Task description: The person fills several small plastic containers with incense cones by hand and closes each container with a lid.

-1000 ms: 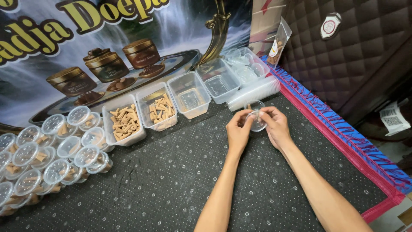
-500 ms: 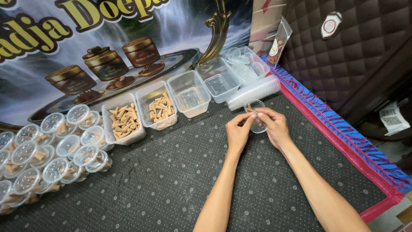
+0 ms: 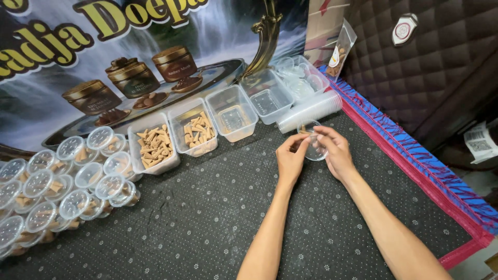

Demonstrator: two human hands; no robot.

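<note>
Head view is showing both of my hands meeting over the far right part of the tabletop [image 3: 218, 228], where I am holding a small clear plastic cup [image 3: 313, 142]. My left hand [image 3: 291, 159] is pinching the cup's left edge with fingers curled tight, and my right hand [image 3: 336, 151] is closing around its right side and top, thumb and forefinger pressing at the rim. So each grip is nearly closed, and both are sharing that one cup. A few tan pieces seem to be sitting inside it, though my fingers are hiding most of the cup, so I cannot tell whether a lid is already on.

Just beyond my fingers a stack of empty clear cups [image 3: 310, 110] is lying on its side. To the left of it, a row of rectangular clear tubs is running along the far edge: one tub of tan cones [image 3: 197, 130], a second tub of cones [image 3: 154, 145] further left, and an empty tub [image 3: 232, 111] between them and the stack. At the near left, a cluster of lidded filled cups [image 3: 62, 181] is crowding together.

Judging by this, I am working on finishing one portion cup, either filling or capping it. Closing it would be calling for even pressure around the rim while keeping the thin wall from buckling or tipping.
</note>
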